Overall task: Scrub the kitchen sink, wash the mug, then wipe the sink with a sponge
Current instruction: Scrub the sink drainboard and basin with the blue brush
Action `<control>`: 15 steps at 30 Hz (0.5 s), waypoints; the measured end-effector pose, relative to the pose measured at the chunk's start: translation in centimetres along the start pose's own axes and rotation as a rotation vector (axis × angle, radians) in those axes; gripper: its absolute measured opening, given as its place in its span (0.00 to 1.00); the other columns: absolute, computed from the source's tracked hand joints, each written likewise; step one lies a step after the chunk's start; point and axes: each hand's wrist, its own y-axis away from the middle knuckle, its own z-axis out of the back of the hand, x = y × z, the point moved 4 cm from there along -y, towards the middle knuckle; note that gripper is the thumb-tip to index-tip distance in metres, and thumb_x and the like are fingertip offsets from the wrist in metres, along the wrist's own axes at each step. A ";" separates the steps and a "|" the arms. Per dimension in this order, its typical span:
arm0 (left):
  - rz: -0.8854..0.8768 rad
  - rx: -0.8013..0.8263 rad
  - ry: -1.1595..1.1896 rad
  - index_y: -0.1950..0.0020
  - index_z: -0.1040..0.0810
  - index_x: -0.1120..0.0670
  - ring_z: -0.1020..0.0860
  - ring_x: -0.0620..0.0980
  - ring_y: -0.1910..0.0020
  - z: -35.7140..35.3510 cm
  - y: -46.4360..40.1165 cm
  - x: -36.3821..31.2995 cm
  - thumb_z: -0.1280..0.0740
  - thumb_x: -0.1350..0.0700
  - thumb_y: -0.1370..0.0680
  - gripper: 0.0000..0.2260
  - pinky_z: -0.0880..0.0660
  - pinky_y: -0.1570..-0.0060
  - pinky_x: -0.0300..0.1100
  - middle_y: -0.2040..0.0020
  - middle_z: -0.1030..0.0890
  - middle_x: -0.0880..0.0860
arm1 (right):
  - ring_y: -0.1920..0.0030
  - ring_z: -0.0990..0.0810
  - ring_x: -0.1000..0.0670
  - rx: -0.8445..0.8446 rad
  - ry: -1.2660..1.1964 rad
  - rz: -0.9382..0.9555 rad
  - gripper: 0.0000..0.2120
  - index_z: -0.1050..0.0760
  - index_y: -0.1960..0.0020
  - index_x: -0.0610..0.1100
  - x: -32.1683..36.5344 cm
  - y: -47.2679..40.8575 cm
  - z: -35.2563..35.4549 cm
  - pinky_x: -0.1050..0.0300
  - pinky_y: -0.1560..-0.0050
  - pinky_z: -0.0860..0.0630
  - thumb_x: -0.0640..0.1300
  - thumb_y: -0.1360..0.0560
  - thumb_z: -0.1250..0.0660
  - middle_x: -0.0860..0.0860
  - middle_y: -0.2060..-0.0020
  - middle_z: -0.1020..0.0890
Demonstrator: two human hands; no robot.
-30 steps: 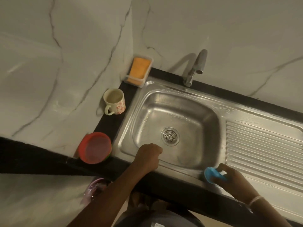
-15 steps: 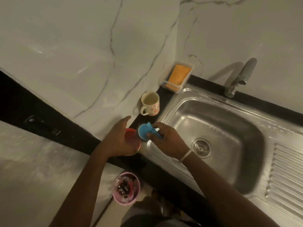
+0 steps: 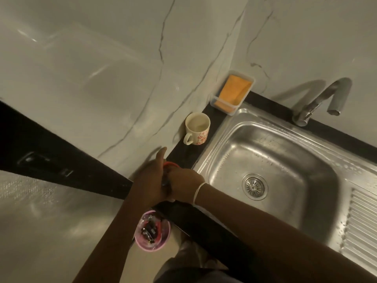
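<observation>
Head view: both hands have come together over the red tub (image 3: pixel 171 164) on the desk left of the sink (image 3: pixel 265 170). The right hand (image 3: pixel 183 183) now hides its blue scrubber; its grip I cannot tell. The left hand (image 3: pixel 152 180) steadies the tub, probably reloading soap. The mug (image 3: pixel 196 128) waits untouched behind.

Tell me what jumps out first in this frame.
Both hands meet over a red container on the dark counter, left hand and right hand hiding most of it. Beyond stand a floral mug and an orange sponge in its tray. The steel sink fills the right.
</observation>
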 end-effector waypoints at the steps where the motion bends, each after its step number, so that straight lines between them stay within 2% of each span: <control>1: 0.010 0.014 -0.009 0.22 0.58 0.45 0.27 0.53 0.34 0.1 0.0 -0.1 0.17 0.49 0.41 0.61 0.28 0.35 0.54 0.30 0.29 0.54 | 0.51 0.18 0.44 0.017 -0.019 0.003 0.15 0.22 0.42 0.41 -0.4 -0.3 0.1 0.49 0.49 0.19 0.46 0.26 0.30 0.46 0.50 0.18; 4: 0.003 0.010 -0.010 0.22 0.55 0.47 0.29 0.54 0.31 0.2 0.0 -0.2 0.16 0.48 0.43 0.62 0.29 0.33 0.54 0.28 0.31 0.53 | 0.51 0.19 0.46 -0.038 -0.106 0.023 0.15 0.21 0.41 0.43 -1.1 -1.2 0.6 0.49 0.49 0.20 0.47 0.26 0.31 0.47 0.48 0.19; 7: 0.000 0.004 0.071 0.22 0.51 0.49 0.30 0.50 0.32 0.2 0.0 -0.4 0.18 0.50 0.38 0.55 0.31 0.33 0.47 0.29 0.32 0.51 | 0.51 0.21 0.47 -0.144 -0.291 0.052 0.14 0.21 0.40 0.42 -1.8 -0.7 0.7 0.50 0.47 0.22 0.45 0.24 0.33 0.45 0.49 0.20; 8: 0.005 0.010 0.111 0.22 0.51 0.49 0.30 0.47 0.33 0.2 0.3 -0.2 0.19 0.51 0.36 0.53 0.31 0.35 0.43 0.29 0.32 0.48 | 0.51 0.21 0.48 -0.180 -0.382 0.039 0.13 0.20 0.40 0.42 -2.3 0.1 0.9 0.53 0.47 0.22 0.44 0.23 0.33 0.44 0.49 0.19; 10: -0.026 -0.020 0.133 0.22 0.56 0.46 0.30 0.44 0.36 0.4 0.6 -0.1 0.18 0.51 0.38 0.58 0.31 0.39 0.40 0.30 0.32 0.46 | 0.51 0.19 0.55 -0.267 -0.630 -0.046 0.14 0.21 0.38 0.43 -4.5 2.5 1.5 0.65 0.48 0.23 0.46 0.22 0.32 0.48 0.47 0.17; 12: -0.028 -0.053 0.020 0.22 0.57 0.44 0.29 0.50 0.33 0.5 0.6 0.0 0.17 0.47 0.44 0.63 0.28 0.37 0.48 0.29 0.32 0.49 | 0.51 0.18 0.60 -0.376 -0.777 -0.124 0.15 0.20 0.38 0.45 -7.7 5.7 1.9 0.69 0.49 0.24 0.48 0.23 0.30 0.53 0.48 0.16; 13: -0.013 -0.055 -0.047 0.23 0.57 0.43 0.29 0.53 0.32 0.4 0.7 0.1 0.17 0.44 0.45 0.63 0.27 0.36 0.52 0.29 0.32 0.50 | 0.52 0.18 0.62 -0.412 -0.772 -0.161 0.14 0.19 0.40 0.46 -9.6 7.3 1.6 0.71 0.50 0.24 0.49 0.23 0.30 0.57 0.50 0.15; 15: -0.034 -0.039 -0.097 0.22 0.55 0.44 0.30 0.53 0.31 0.1 0.8 -0.4 0.17 0.44 0.45 0.62 0.26 0.37 0.52 0.29 0.32 0.49 | 0.59 0.19 0.64 -0.401 -0.701 -0.281 0.09 0.18 0.46 0.51 -13.8 10.4 0.1 0.72 0.57 0.27 0.52 0.24 0.30 0.66 0.62 0.18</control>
